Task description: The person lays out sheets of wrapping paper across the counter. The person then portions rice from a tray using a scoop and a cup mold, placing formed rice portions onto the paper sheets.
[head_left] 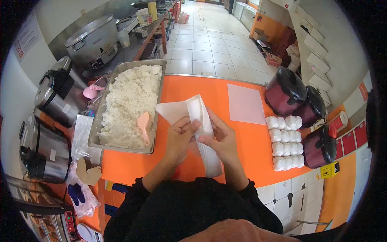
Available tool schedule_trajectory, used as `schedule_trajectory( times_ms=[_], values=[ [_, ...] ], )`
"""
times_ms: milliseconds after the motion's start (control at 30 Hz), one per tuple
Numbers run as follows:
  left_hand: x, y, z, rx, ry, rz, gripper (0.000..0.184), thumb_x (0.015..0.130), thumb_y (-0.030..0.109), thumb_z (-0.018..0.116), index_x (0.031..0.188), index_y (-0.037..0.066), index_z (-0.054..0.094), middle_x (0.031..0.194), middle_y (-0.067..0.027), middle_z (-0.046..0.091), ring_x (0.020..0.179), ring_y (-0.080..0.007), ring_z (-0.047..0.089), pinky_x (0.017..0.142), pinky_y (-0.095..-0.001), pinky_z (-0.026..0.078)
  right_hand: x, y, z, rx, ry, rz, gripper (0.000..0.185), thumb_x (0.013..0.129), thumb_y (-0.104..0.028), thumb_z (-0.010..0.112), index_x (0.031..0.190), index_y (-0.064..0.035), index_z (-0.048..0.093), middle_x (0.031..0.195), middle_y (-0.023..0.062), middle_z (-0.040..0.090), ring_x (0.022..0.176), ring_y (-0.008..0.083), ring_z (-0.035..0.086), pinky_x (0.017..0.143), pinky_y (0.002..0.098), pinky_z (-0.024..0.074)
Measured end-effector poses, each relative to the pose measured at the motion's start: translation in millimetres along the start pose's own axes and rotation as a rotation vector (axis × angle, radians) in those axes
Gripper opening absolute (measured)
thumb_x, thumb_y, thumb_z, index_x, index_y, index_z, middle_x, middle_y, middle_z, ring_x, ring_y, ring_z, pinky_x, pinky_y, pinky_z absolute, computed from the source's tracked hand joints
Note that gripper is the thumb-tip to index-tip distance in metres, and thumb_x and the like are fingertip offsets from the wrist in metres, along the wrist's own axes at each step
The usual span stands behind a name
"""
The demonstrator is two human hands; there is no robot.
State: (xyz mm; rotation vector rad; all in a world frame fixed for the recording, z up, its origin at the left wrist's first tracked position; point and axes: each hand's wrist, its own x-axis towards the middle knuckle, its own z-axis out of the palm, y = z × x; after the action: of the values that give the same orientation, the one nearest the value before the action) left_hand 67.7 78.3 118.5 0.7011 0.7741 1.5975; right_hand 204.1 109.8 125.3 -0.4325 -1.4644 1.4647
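Both of my hands grip a folded stack of white wrapping paper [206,155] in front of my body, above the orange table. My left hand [180,137] pinches its left side, thumb on top, where a loose flap fans out to the left. On the other side my right hand [219,139] clasps the stack with the thumb across its front. A single flat sheet of paper [246,103] lies on the table to the right. Left of my hands stands a metal tray [160,94] of cooked white rice [131,103], with a pink rice paddle [144,128] resting on the rice.
Rows of white wrapped bundles [287,143] sit at the table's right, beside dark red rice cookers [285,90]. Silver rice cookers [48,149] and a pink ladle [92,92] are on the left. A large pot [92,42] stands behind the tray. Tiled floor [201,52] lies beyond the orange table [177,88].
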Motion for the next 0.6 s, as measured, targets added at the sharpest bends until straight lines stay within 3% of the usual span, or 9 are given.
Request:
schedule_trajectory(
  times_ms=[167, 267, 367, 467, 533, 600],
  values=[
    [-17.0, 25.6, -15.9, -0.011, 0.032, 0.139, 0.017, 0.090, 0.012, 0.062, 0.101, -0.001, 0.062, 0.083, -0.0050, 0.067, 0.069, -0.0075, 0.061, 0.060, -0.0217, 0.049, 10.9, -16.6, 38.6, -0.194, -0.094, -0.040, 0.071, 0.081, -0.001, 0.067, 0.142, 0.0003, 0.031, 0.133, 0.0159, 0.049, 0.120, 0.0197, 0.048, 0.099, 0.0339, 0.0393],
    [-40.7, 63.3, -25.7, 0.071, 0.186, 0.388, 0.013, 0.090, 0.011, 0.061, 0.096, 0.000, 0.063, 0.079, -0.0038, 0.067, 0.065, -0.0062, 0.059, 0.057, -0.0206, 0.047, 25.2, -29.6, 70.4, -0.336, -0.263, 0.011, 0.054, 0.091, -0.013, 0.057, 0.139, -0.0039, 0.037, 0.117, 0.0148, 0.059, 0.100, 0.0170, 0.056, 0.089, 0.0322, 0.0440],
    [-68.0, 97.5, -57.0, 0.007, 0.389, 0.762, 0.011, 0.091, 0.010, 0.060, 0.097, 0.001, 0.061, 0.085, -0.0039, 0.067, 0.070, -0.0067, 0.060, 0.061, -0.0211, 0.048, 50.1, -36.0, 135.1, -0.500, -0.375, -0.268, 0.039, 0.098, -0.025, 0.043, 0.131, -0.0052, 0.046, 0.099, 0.0119, 0.064, 0.080, 0.0144, 0.058, 0.078, 0.0310, 0.0462],
    [-109.0, 154.3, -107.8, -0.065, 0.639, 1.047, 0.014, 0.094, 0.012, 0.056, 0.103, 0.002, 0.058, 0.094, -0.0046, 0.064, 0.082, -0.0093, 0.061, 0.069, -0.0229, 0.049, 88.6, -23.4, 205.5, -0.467, -0.421, -0.158, 0.035, 0.098, -0.027, 0.040, 0.118, -0.0012, 0.054, 0.094, 0.0092, 0.063, 0.078, 0.0145, 0.056, 0.077, 0.0300, 0.0448],
    [-151.6, 188.9, -143.6, -0.013, 0.733, 1.168, 0.021, 0.097, 0.019, 0.050, 0.106, 0.002, 0.056, 0.100, -0.0073, 0.063, 0.087, -0.0144, 0.062, 0.074, -0.0272, 0.051, 114.8, -13.2, 255.1, 0.010, -0.467, 0.065, 0.035, 0.096, -0.022, 0.047, 0.120, 0.0030, 0.053, 0.110, 0.0123, 0.061, 0.097, 0.0171, 0.058, 0.087, 0.0278, 0.0426],
    [-195.5, 211.3, -158.3, 0.041, 0.900, 1.193, 0.023, 0.097, 0.021, 0.049, 0.108, 0.001, 0.055, 0.102, -0.0090, 0.062, 0.085, -0.0165, 0.063, 0.074, -0.0291, 0.052, 150.8, 27.8, 305.5, 0.275, -0.405, 0.131, 0.036, 0.095, -0.023, 0.048, 0.119, 0.0041, 0.051, 0.113, 0.0147, 0.059, 0.099, 0.0216, 0.058, 0.088, 0.0314, 0.0438]
  ],
)
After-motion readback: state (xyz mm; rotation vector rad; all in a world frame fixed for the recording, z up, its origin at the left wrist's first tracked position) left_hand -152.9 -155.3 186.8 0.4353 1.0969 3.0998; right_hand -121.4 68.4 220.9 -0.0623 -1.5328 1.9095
